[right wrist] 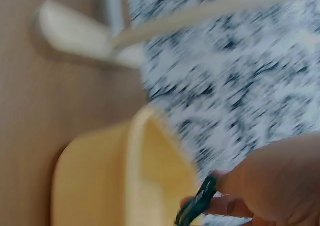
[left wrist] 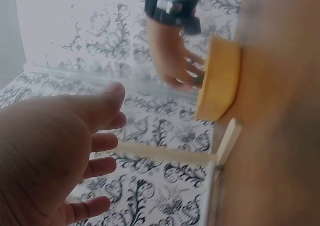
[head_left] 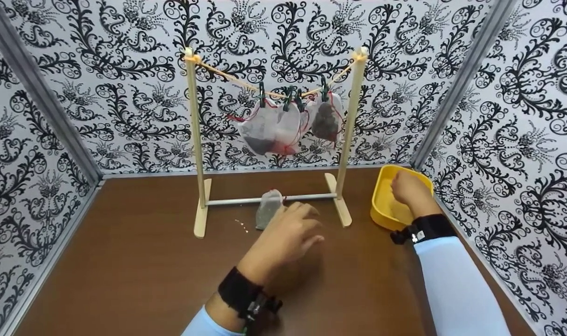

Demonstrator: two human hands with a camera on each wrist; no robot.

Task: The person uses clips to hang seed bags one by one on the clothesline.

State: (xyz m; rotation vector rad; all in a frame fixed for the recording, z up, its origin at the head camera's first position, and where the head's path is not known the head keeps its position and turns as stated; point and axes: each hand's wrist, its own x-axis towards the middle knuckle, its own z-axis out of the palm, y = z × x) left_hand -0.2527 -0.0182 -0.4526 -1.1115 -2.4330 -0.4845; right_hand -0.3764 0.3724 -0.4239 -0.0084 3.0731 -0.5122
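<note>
My right hand [head_left: 410, 190] is at the yellow tub [head_left: 378, 215]. In the right wrist view it pinches a dark green clothespin [right wrist: 199, 202] between thumb and fingers, over the tub's opening. My left hand [head_left: 288, 232] hovers above the table in front of the rack, and its fingers are loosely extended with nothing between them in the left wrist view. Just beyond it, a small white mesh bag [head_left: 268, 210] with grey-green contents is at the rack's bottom bar, partly covered by the hand.
A wooden rack [head_left: 195, 121] carries a sagging orange cord [head_left: 227, 76]. Several dark green clips hold mesh bags [head_left: 272, 128] with red strings on it. Light crumbs [head_left: 242, 225] lie on the brown table [head_left: 139, 261]. Patterned walls [head_left: 139, 93] enclose the back and sides.
</note>
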